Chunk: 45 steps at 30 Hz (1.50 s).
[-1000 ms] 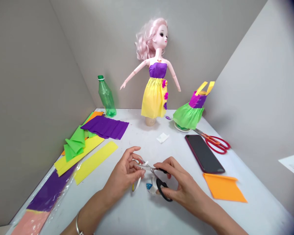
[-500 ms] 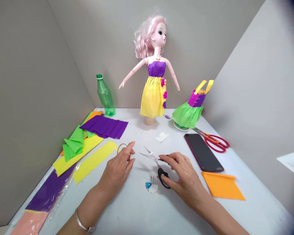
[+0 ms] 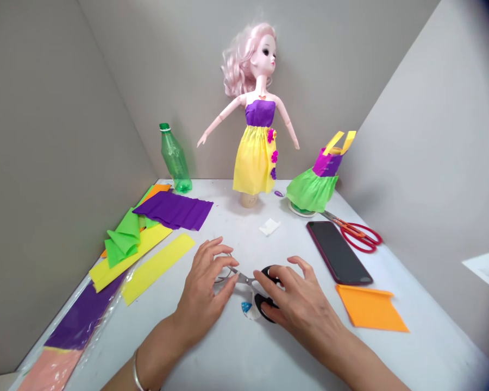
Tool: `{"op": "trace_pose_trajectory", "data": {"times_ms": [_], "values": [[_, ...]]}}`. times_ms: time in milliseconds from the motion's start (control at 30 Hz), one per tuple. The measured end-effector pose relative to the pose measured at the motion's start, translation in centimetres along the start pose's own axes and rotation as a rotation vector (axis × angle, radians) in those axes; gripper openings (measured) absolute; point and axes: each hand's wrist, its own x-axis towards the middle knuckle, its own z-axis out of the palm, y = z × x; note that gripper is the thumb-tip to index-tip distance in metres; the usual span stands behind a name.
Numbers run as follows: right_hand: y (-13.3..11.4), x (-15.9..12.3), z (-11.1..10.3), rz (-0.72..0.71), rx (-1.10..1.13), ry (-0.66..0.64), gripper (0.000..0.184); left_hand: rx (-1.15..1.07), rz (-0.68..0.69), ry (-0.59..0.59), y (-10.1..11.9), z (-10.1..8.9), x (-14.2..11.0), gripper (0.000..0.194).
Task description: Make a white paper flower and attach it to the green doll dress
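Note:
My right hand [image 3: 287, 290] grips small black-handled scissors [image 3: 244, 278], with fingers at the handle loops and the blades spread toward the left. Close to the blades, my left hand [image 3: 207, 279] has its thumb and fingers curled around a thin hoop, mostly hidden by the fingers. Just below the scissors lies a small blue-and-white fan-shaped piece [image 3: 250, 310], partly covered by a handle loop. A white paper scrap [image 3: 269, 227] rests farther back on the table.
A doll [image 3: 255, 146] in a purple and yellow dress stands behind. To its right are a small green dress [image 3: 313, 189], red-handled scissors [image 3: 361, 238], a phone [image 3: 339, 252] and orange paper [image 3: 371, 308]. Leftward sit a green bottle [image 3: 175, 160] and purple crepe paper [image 3: 177, 210].
My right hand has brought the scissors left and down, their blades now at my left hand's fingers. My left hand has shifted slightly right, and its fingers now hide most of the hoop.

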Motion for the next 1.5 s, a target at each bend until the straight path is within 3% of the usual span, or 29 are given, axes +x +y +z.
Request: {"op": "trace_pose_trajectory", "data": {"times_ms": [233,767,1067,1300,1500], "values": [[-0.3,0.1,-0.3,0.009,0.004,-0.091,0.033,0.046,0.019,-0.056,0.2,-0.1,0.1,0.012],[-0.2,0.0,-0.1,0.004,0.0,-0.057,0.034,0.059,0.026,-0.038,-0.2,-0.2,0.2,0.011],[0.5,0.0,-0.3,0.127,-0.109,-0.09,0.029,-0.103,-0.184,0.004,0.0,-0.4,0.0,0.007],[0.1,0.1,-0.5,0.017,-0.054,-0.068,0.031,0.025,-0.017,0.001,-0.4,-0.1,0.1,0.014],[-0.1,0.0,-0.4,0.009,-0.02,-0.086,0.034,0.099,0.065,-0.032,-0.2,0.0,0.2,0.014]]}}
